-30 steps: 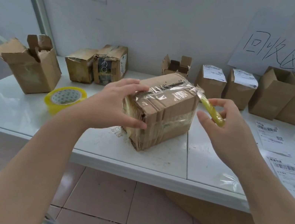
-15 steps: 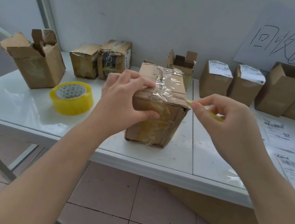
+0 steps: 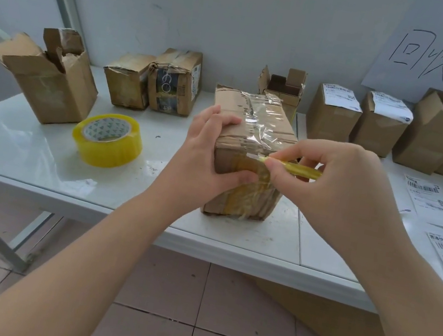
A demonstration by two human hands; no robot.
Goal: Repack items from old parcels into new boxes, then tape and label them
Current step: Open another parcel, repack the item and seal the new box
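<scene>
in the head view, the old taped parcel [image 3: 250, 143] stands near the front edge of the white table [image 3: 26, 152], about at its middle. the left hand [image 3: 206, 162] is clamped on the parcel's upper left side, with fingers over the top and the thumb on the front face. the right hand [image 3: 340, 187] pinches a slim yellow tool [image 3: 295, 169], and its tip touches the tape at the top front edge. i judge that this parcel is only being opened: the flaps are closed and nothing is taken out. along the back edge two closed boxes [image 3: 332, 122] carry labels, so some repacking looks done. two more old parcels [image 3: 173, 86] wait at the back left. the yellow tape roll [image 3: 107, 140] lies left of the parcel and loose shipping labels [image 3: 426, 199] lie near the right edge, ready for later steps.
</scene>
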